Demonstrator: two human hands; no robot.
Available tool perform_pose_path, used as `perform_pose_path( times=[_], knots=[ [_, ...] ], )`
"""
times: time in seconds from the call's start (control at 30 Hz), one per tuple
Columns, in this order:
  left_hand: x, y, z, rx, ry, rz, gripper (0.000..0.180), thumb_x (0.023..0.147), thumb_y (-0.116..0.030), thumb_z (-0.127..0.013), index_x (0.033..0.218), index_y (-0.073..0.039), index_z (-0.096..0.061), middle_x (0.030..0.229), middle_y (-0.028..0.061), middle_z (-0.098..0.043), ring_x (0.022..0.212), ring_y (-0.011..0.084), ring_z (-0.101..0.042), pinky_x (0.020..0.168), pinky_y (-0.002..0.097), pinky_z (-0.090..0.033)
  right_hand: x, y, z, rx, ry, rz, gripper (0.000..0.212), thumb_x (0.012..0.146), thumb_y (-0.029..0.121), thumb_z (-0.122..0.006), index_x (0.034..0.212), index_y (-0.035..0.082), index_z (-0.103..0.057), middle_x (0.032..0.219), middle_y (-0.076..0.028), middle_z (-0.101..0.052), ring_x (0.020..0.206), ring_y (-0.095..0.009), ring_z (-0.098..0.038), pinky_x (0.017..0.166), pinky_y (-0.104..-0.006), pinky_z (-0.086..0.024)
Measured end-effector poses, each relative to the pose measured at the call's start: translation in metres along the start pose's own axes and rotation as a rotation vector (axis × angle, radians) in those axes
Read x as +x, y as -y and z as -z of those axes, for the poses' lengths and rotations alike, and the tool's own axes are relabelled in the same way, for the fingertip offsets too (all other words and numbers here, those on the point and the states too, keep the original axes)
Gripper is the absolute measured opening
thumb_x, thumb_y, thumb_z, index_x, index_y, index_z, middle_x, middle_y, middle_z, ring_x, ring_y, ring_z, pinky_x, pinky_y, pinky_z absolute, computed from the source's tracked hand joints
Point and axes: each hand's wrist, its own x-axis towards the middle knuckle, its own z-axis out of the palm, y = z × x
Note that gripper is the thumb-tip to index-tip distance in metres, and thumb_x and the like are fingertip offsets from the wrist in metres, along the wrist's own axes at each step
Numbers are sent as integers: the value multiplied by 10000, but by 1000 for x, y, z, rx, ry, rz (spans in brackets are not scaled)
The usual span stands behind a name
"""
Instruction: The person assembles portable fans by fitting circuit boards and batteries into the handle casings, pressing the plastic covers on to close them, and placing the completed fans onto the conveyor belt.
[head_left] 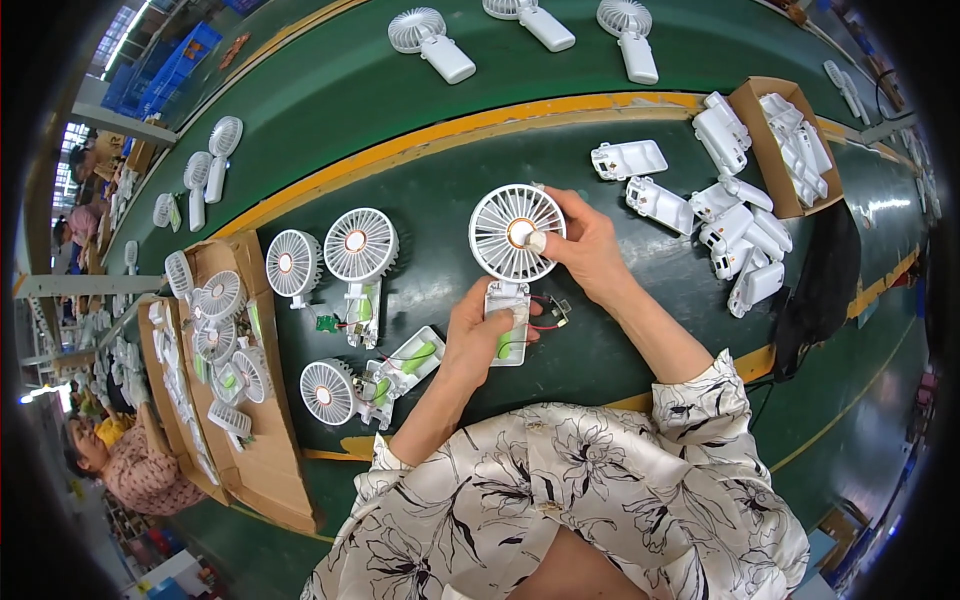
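In front of me is a white handheld fan point(497, 228) with a round grille and an orange-ringed hub. My left hand point(472, 335) is closed around its opened handle, where a green cell shows inside. My right hand point(588, 245) grips the fan head's right side, thumb on the grille near the hub. Thin wires and a small circuit board point(562, 308) hang out to the right of the handle. Left of my hands lie two fans with opened handles, one upper point(362, 245) and one lower point(328, 390), plus another fan head point(293, 262).
Several white handle shells point(742, 225) lie at the right, beside a cardboard box point(808, 205) of similar parts. At the left, a cardboard tray point(285, 440) holds several fans. Beyond the yellow edge, finished-looking fans point(447, 60) rest on the green belt point(330, 110). A co-worker point(150, 470) sits far left.
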Motion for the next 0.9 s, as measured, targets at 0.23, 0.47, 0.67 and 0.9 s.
perform_pose_path(
  times=[0.23,0.47,0.67,0.9],
  knots=[
    [2,5,-6,306,-105,-243,205,844,-71,-501,1008,51,-514,817,111,-619,703,115,-597,575,253,-487,-6,1,3,84,46,54,544,700,19,-675,1189,-28,-442,1042,-36,-487,976,-123,-511,858,-254,-418],
    [-2,-17,-2,-96,-128,-58,221,862,-198,-509,950,3,-532,705,109,-586,558,170,-579,498,302,-510,-14,-4,15,-354,-27,281,349,784,95,-574,1108,-6,-490,1073,-85,-514,1003,-189,-512,869,-291,-407],
    [6,-12,7,-180,-152,23,235,848,-220,-529,921,3,-543,715,99,-584,530,188,-587,477,290,-518,-37,10,-13,-870,43,818,232,607,30,-629,832,23,-573,958,-106,-526,876,-279,-529,776,-394,-410],
    [3,-9,-19,-74,-125,142,140,818,-128,-554,871,0,-534,709,81,-586,532,152,-582,441,262,-481,-34,10,-21,-894,73,871,152,596,18,-626,730,25,-553,911,-78,-536,850,-234,-540,827,-427,-384]
  ],
)
